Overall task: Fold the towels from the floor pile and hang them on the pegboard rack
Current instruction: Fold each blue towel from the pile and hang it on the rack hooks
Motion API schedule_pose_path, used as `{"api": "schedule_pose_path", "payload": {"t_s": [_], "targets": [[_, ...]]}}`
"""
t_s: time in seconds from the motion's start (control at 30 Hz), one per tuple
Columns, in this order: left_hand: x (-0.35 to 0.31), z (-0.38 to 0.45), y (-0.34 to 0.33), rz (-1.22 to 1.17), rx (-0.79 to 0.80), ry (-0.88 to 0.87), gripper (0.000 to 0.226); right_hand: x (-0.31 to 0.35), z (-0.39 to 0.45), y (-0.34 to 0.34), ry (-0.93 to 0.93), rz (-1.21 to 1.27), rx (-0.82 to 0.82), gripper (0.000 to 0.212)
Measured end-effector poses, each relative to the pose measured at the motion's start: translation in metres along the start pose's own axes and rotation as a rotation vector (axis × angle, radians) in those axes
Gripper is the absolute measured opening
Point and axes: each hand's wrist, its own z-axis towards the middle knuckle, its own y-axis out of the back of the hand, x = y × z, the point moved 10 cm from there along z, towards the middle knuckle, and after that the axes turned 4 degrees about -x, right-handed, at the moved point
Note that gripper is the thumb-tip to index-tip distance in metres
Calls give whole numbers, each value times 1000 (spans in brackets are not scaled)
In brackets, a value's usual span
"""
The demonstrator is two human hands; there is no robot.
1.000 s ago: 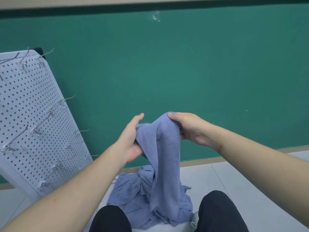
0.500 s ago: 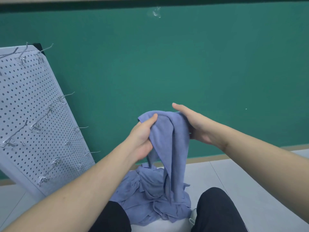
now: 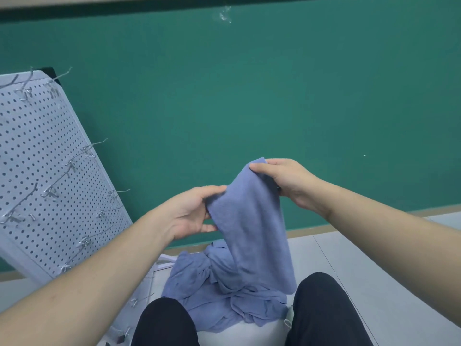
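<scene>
Green wall, pale tiled floor (image 3: 374, 283): a blue towel (image 3: 252, 221) held up for folding above the floor pile (image 3: 214, 293).

The right hand (image 3: 287, 182) pinches the towel's upper edge, thumb on the near face and fingers curled behind, while the left hand (image 3: 192, 213) grips the opposite edge lower down, so the cloth hangs as a narrow doubled strip clear of the heap, probably to let its weight pull it flat before the next fold. The pile lies on the floor between the person's dark-trousered knees (image 3: 321, 303), within easy reach. The white pegboard rack (image 3: 47, 196) leans at the left edge of the floor, its wire hooks (image 3: 92, 148) bare, close enough to hang the towel from here.
</scene>
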Motion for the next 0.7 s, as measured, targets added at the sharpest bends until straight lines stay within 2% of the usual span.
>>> {"api": "schedule_pose_path", "payload": {"t_s": [0.13, 0.3, 0.47, 0.53, 0.6, 0.7], "targets": [[-1, 7, 7, 14, -76, -44, 23, 1, 2, 10, -9, -79, -5, 27], [-22, 15, 5, -19, -192, -156, 7, -2, 8, 27, -38, -208, -67, 32], [-40, 14, -6, 10, -204, -239, 12, -6, 10, 29, -70, -20, -104, 31], [-44, 13, -3, -1, -245, -249, 12, -6, 10, 33, -93, 71, -143, 9], [-47, 11, 0, -21, -268, -248, 13, -8, 9, 33, -133, 80, -116, 18], [-49, 6, -7, 101, -190, -219, 22, -3, 7, 31, -151, -32, -31, 22]]}}
